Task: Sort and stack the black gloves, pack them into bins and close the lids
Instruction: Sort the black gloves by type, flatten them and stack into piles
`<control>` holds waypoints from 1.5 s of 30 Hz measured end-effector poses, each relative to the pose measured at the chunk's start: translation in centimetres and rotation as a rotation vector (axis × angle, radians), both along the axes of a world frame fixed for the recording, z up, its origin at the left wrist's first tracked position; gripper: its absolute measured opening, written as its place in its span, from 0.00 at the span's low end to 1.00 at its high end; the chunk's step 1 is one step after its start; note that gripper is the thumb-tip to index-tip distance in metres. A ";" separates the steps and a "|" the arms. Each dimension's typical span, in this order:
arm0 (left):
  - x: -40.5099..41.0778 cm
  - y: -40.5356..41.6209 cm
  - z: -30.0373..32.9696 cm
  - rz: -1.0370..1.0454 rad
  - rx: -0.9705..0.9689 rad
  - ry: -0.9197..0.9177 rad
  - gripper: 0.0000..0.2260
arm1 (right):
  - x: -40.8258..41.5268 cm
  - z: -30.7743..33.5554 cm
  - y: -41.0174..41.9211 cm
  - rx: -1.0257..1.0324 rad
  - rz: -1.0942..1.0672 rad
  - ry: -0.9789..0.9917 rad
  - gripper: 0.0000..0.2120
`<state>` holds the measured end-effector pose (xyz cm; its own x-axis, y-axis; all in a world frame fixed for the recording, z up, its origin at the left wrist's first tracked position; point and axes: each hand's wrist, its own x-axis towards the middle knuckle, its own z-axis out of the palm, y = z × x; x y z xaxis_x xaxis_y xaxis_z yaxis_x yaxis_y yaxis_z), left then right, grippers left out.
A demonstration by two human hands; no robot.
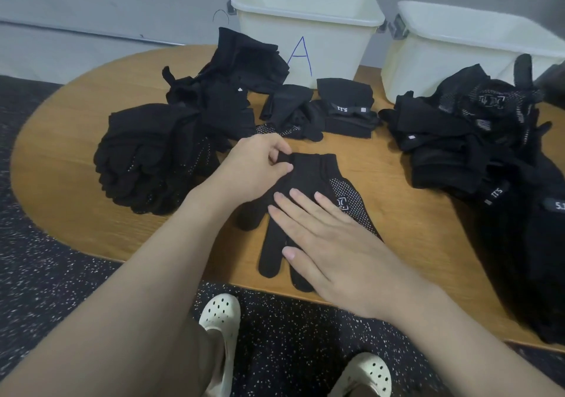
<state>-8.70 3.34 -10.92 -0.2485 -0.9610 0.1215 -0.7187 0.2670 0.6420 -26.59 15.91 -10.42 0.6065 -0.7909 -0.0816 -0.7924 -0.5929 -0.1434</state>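
I'm still sorting: one glove [308, 179] lies flat at the table's [397, 244] near edge. My left hand [253, 167] pinches its cuff; my right hand [330, 240] presses it, fingers straight. Next, probably, it joins a pile.

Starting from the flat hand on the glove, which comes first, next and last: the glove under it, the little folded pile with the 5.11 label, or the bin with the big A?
1. Glove, right under the right hand.
2. Folded pile with the 5.11 label, mid-table, beyond it.
3. Bin marked A, at the table's far edge.
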 end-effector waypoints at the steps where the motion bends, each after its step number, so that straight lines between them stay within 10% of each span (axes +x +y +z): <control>1: 0.0 -0.1 0.1 -0.008 0.019 -0.008 0.11 | -0.1 0.1 0.4 0.011 0.020 -0.002 0.28; 12: -0.5 0.6 0.9 -0.060 0.014 -0.042 0.04 | 0.8 0.1 5.3 0.079 0.199 -0.156 0.30; 24: 0.2 1.8 2.2 -0.209 0.162 0.188 0.15 | -2.4 0.6 1.1 -0.081 -0.103 -0.304 0.22; 33: 1.8 4.6 3.1 -0.195 -0.131 0.274 0.01 | -3.0 0.9 2.1 -0.069 -0.172 -0.362 0.24; 45: 3.6 9.8 1.9 -0.360 -0.259 0.186 0.10 | -4.4 1.9 2.2 -0.103 -0.245 -0.575 0.07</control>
